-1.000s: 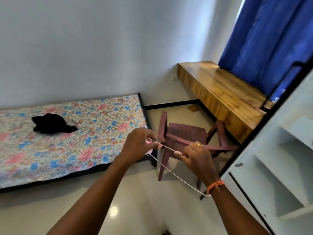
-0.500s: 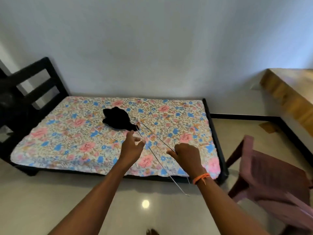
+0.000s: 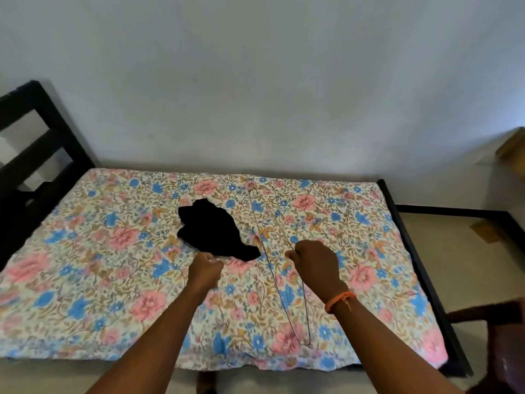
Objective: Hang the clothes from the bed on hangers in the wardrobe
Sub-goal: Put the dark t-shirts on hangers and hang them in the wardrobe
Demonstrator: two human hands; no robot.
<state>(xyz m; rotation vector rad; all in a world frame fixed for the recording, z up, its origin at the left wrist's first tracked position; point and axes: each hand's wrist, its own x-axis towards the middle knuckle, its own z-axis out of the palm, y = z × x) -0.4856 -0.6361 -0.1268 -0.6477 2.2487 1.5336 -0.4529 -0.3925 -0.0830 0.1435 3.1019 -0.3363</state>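
Note:
A crumpled black garment (image 3: pixel 211 233) lies on the bed (image 3: pixel 93 251), which has a floral sheet. A thin wire hanger (image 3: pixel 279 294) lies slanted over the sheet just right of the garment. My right hand (image 3: pixel 314 264) pinches one of its wires near the middle. My left hand (image 3: pixel 204 270) is at the garment's near edge with its fingers curled. I cannot tell whether it grips the cloth. The wardrobe is out of view.
The bed's black headboard (image 3: pixel 31 155) stands at the left and its dark frame rail (image 3: pixel 420 268) runs down the right side. A maroon plastic chair (image 3: pixel 500 345) is at the lower right. A wooden bench corner (image 3: pixel 514 150) shows at the far right, against the plain wall.
I have turned from the wardrobe and chair to face the bed and come closer. My left hand has left the hanger and moved to the black garment. The hanger has come down onto the sheet.

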